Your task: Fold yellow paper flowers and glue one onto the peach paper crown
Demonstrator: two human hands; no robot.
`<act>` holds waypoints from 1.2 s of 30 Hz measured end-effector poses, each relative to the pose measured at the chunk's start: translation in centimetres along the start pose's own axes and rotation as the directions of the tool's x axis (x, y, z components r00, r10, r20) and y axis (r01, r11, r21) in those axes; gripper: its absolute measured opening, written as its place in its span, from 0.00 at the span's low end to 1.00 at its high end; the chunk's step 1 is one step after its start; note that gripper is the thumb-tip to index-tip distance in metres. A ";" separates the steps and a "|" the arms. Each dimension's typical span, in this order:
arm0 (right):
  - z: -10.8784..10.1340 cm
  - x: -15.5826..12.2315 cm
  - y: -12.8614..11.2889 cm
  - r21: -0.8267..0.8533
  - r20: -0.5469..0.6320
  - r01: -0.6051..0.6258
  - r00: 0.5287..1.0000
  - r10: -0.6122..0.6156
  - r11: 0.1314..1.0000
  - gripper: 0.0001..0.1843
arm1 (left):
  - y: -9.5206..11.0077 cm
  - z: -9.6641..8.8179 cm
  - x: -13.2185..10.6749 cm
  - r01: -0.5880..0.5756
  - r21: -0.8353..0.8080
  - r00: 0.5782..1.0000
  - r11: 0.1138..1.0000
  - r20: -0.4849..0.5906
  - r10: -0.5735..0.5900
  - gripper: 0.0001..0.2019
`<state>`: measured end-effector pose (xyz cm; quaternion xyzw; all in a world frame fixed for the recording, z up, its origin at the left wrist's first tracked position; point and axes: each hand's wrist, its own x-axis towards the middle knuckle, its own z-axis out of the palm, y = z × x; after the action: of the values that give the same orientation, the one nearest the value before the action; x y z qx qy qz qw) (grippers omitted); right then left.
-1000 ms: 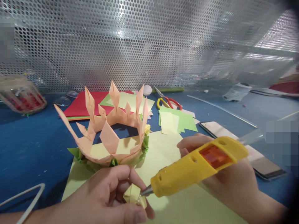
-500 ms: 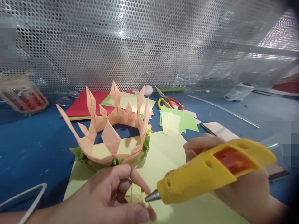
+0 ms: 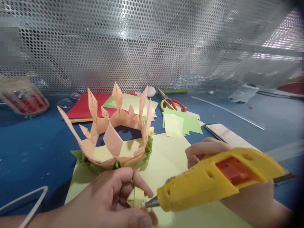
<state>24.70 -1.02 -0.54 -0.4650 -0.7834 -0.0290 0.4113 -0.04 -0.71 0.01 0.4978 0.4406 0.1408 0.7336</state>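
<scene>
Shifted toward 4 o'clock since one second ago, the glue gun (image 3: 197,187) and the right hand (image 3: 251,196) now cover more of the phone (image 3: 229,133); the left hand (image 3: 104,196) has hardly stirred. Clock directions are taken from the middle of the view. Largest is the mesh (image 3: 142,47), spanning the whole top around 12. Below it spreads the blue table (image 3: 26,142), and on that, at 6, lies a pale yellow sheet (image 3: 171,158). At 8, the peach crown (image 3: 112,141) stands with its points up, partly on the sheet, green leaves (image 3: 149,148) around its lower edge. Just in front of it, the left hand pinches a folded piece (image 3: 136,197) of yellow paper between thumb and fingers, at 6 to 7. Between 4 and 5, the right hand is wrapped around the glue gun, most of its fingers hidden behind the body. The metal nozzle (image 3: 153,202) points toward 8, its tip seemingly touching the folded piece. Red paper (image 3: 80,107) lies flat at 9, beyond the crown, and a jar (image 3: 26,99) sits farther out there. The phone is between 3 and 4. Near 2 are scissors (image 3: 178,104); smallest, at 12, is a white ball (image 3: 151,91).
</scene>
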 end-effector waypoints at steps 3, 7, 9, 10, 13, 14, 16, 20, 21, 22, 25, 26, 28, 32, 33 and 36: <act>0.1 -0.1 0.3 0.005 0.006 0.048 0.999 -0.048 0.999 0.07 | -0.5 -0.3 0.1 -0.008 -0.054 1.000 0.999 0.025 0.009 0.12; -0.1 0.4 -0.2 -0.014 0.010 0.095 0.995 -0.095 0.995 0.07 | -0.9 -0.6 0.1 -0.030 -0.078 0.998 0.997 0.052 0.034 0.11; -0.2 0.8 -0.6 -0.033 0.018 0.109 0.994 -0.108 0.994 0.08 | -0.9 -0.6 0.1 -0.034 -0.057 0.998 0.998 0.051 0.037 0.11; -0.3 1.0 -0.7 -0.042 0.020 0.112 0.994 -0.111 0.993 0.08 | -0.9 -0.6 0.1 -0.036 -0.049 0.998 0.998 0.047 0.039 0.12; -0.3 1.2 -1.0 -0.045 0.006 0.119 0.993 -0.119 0.992 0.09 | -0.9 -0.5 0.2 -0.046 -0.051 0.998 0.998 0.042 0.048 0.12; -0.3 1.2 -1.0 -0.043 0.005 0.126 0.992 -0.126 0.991 0.09 | -1.0 -0.5 0.3 -0.051 -0.059 0.997 0.997 0.046 0.053 0.11; -0.3 1.1 -1.0 -0.046 0.014 0.131 0.991 -0.130 0.990 0.09 | -1.2 -0.6 0.4 -0.058 -0.077 0.997 0.995 0.051 0.062 0.11; 0.0 0.8 -0.6 -0.024 0.033 0.136 0.990 -0.135 0.990 0.08 | -1.5 -0.7 0.3 -0.045 -0.054 0.998 0.998 0.044 0.047 0.13; 0.1 0.7 -0.6 0.000 0.034 0.125 0.992 -0.125 0.992 0.07 | -1.6 -0.7 0.2 -0.043 -0.051 0.998 0.998 0.048 0.045 0.12; 0.1 0.7 -0.5 0.029 0.035 0.113 0.993 -0.114 0.993 0.07 | -1.6 -0.7 0.2 -0.042 -0.052 0.997 0.998 0.055 0.045 0.12; 0.3 0.9 -0.5 0.092 0.054 0.065 0.996 -0.070 0.994 0.06 | -1.4 -0.7 0.0 -0.056 -0.061 0.995 0.997 0.078 0.061 0.09; 0.4 0.9 -0.6 0.096 0.064 0.055 0.996 -0.061 0.994 0.07 | -1.3 -0.7 0.1 -0.067 -0.068 0.994 0.995 0.084 0.073 0.09; 0.4 1.0 -0.7 0.093 0.082 0.034 0.996 -0.042 0.995 0.09 | -1.2 -0.8 0.2 -0.092 -0.090 0.991 0.992 0.089 0.100 0.09; 0.5 0.6 -0.7 0.149 0.167 -0.033 0.986 0.008 0.988 0.09 | -1.7 -0.8 0.3 -0.142 -0.153 0.979 0.978 0.125 0.162 0.12; 0.5 0.4 -0.6 0.170 0.190 -0.064 0.981 0.032 0.983 0.09 | -1.9 -0.9 0.3 -0.149 -0.172 0.973 0.974 0.150 0.176 0.13; 0.8 -0.2 -0.1 0.210 0.240 -0.153 0.965 0.101 0.966 0.06 | -2.1 -0.8 0.1 -0.164 -0.215 0.963 0.963 0.176 0.204 0.15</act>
<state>24.17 -0.89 -1.20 -0.4650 -0.7918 0.1406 0.3703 -1.10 -1.12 -1.97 0.4724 0.3014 0.2022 0.8032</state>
